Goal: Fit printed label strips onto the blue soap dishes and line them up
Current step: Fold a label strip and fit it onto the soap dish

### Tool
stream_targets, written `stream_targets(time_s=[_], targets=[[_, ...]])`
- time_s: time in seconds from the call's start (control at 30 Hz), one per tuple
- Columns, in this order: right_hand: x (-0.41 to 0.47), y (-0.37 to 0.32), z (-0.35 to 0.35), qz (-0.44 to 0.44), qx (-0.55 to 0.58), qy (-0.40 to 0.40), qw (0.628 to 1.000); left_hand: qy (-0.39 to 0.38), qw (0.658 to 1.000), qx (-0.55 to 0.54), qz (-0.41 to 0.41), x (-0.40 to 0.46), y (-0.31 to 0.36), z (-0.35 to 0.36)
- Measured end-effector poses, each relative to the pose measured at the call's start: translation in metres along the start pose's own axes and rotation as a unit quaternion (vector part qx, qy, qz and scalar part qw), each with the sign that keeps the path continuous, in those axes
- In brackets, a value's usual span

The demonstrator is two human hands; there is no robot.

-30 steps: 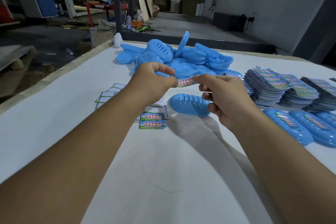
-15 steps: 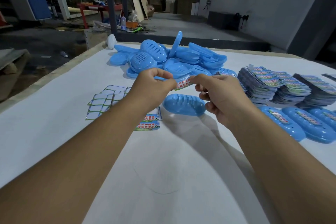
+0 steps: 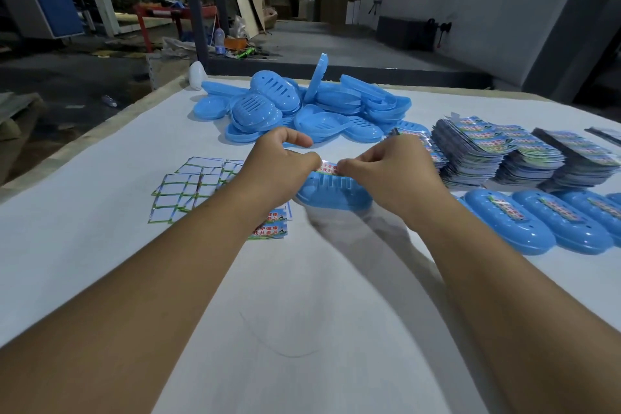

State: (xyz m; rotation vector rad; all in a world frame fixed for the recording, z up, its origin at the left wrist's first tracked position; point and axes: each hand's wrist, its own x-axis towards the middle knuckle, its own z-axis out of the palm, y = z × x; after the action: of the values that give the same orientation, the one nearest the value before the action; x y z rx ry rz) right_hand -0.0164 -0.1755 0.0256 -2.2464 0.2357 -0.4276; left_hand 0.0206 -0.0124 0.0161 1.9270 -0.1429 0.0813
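Note:
A printed label strip (image 3: 328,167) with red characters is stretched between my two hands. My left hand (image 3: 279,171) pinches its left end and my right hand (image 3: 393,175) pinches its right end. The strip sits right at the top of a blue slotted soap dish (image 3: 332,193) lying on the white table (image 3: 302,296). A heap of unlabelled blue dishes (image 3: 302,107) lies behind. To the right, labelled blue dishes (image 3: 507,220) stand side by side in a row.
Stacks of printed labels (image 3: 497,151) fill the right back of the table. Loose labels, some face down (image 3: 188,190) and some face up (image 3: 268,228), lie under my left forearm. The table's left edge (image 3: 84,144) drops to the workshop floor.
Both hands have come down with the label strip, from above and behind the single dish to right on top of it. The view has tilted slightly.

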Motion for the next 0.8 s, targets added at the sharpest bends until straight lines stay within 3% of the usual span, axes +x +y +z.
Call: stream_targets(time_s=[0.23, 0.5, 0.8], targets=[[0.004, 0.007, 0.002, 0.002, -0.029, -0.015, 0.999, -0.007, 0.999, 0.036, 0.001, 0.007, -0.006, 0.008], [0.01, 0.009, -0.001, 0.079, 0.117, -0.014, 0.99, 0.01, 0.998, 0.057, -0.003, 0.012, -0.011, 0.007], [0.007, 0.009, 0.002, 0.097, 0.124, -0.024, 0.987, -0.009, 0.992, 0.13, -0.002, 0.012, -0.011, 0.005]])
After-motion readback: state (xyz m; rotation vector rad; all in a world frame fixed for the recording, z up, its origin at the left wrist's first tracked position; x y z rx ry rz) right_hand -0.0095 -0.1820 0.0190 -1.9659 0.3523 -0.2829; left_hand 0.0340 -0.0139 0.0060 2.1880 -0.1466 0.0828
